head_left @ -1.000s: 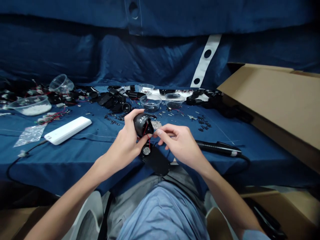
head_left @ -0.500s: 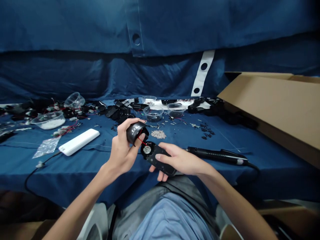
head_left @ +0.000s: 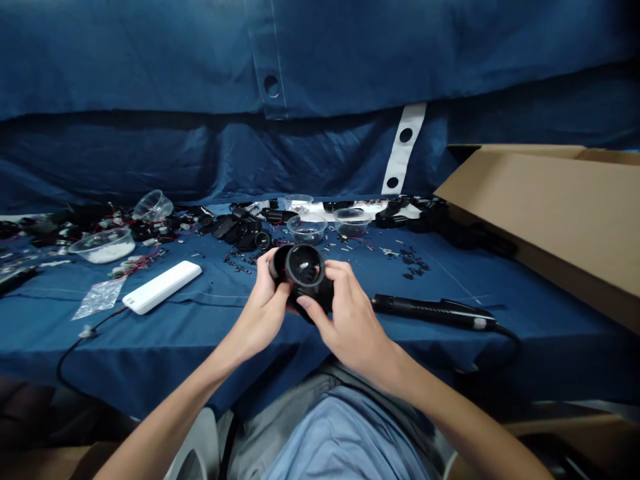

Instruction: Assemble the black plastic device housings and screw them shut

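Observation:
In the middle of the view, my left hand [head_left: 264,303] is closed on a curved black plastic shell [head_left: 278,261]. My right hand [head_left: 347,317] grips a black plastic housing [head_left: 323,290] with a round, ring-edged opening facing up toward me. The two parts are pressed close together, side by side; whether they are joined I cannot tell. Both thumbs rest on the near side, while most of the other fingers are hidden behind the parts. On the table, right of my right hand, lies a black electric screwdriver [head_left: 435,312] with a cable.
A white power bank [head_left: 163,287] with a cable lies left, beside a clear plastic bag [head_left: 100,298]. Clear tubs [head_left: 353,222], black parts [head_left: 235,230] and red-wired pieces stand or lie along the back. Small black pieces [head_left: 414,263] are scattered right. A cardboard box [head_left: 550,207] occupies the far right.
The flat black part in my right hand has been brought up against the shell and turned, so a round opening now shows. The red wires and pale disc are mostly hidden.

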### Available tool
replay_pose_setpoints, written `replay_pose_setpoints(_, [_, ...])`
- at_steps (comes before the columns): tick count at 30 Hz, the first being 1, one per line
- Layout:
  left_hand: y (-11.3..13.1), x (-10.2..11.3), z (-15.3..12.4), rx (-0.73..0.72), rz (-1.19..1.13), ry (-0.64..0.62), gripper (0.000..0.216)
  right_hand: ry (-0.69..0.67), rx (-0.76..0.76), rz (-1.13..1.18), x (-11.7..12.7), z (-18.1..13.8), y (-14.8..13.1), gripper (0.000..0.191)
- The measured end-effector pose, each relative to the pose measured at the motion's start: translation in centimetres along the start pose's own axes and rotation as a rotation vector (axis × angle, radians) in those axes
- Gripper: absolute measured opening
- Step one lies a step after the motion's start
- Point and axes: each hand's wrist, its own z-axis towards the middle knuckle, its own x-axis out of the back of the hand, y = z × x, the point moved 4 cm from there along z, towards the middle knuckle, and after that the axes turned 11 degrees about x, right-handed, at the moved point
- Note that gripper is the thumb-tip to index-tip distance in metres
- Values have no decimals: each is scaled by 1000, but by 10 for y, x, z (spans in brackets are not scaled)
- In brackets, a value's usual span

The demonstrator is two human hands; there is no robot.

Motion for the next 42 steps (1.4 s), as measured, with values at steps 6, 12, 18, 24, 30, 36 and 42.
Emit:
replay_pose_setpoints(6, [1,2,-7,-92,-194,-194,79,34,67,-115,-10,-4,-6,33])
replay_pose_setpoints(12, [11,-3,-16,-156,-104,-247,80,27,113,-117,-5,1,2,27])
replay_pose_setpoints(18, [26,2,-19,-311,135,98,63,-135,113,110,-8,-1,1,27])
replay_pose_setpoints(24, [55,-9,-7,-504,-81,212,25,-296,29,286,-5,6,-21,46])
replay_pose_setpoints(30, [58,-26,5,-305,-38,99,24,-138,-205,-412,88,-43,55,49])
replay_pose_setpoints(36, [0,-80,-30,333,-292,-465,45,-264,-221,-492,129,-116,115,29])
replay_pose_setpoints(42, [0,-128,-57,336,-459,-485,63,-9,7,-317,108,-104,54,33])
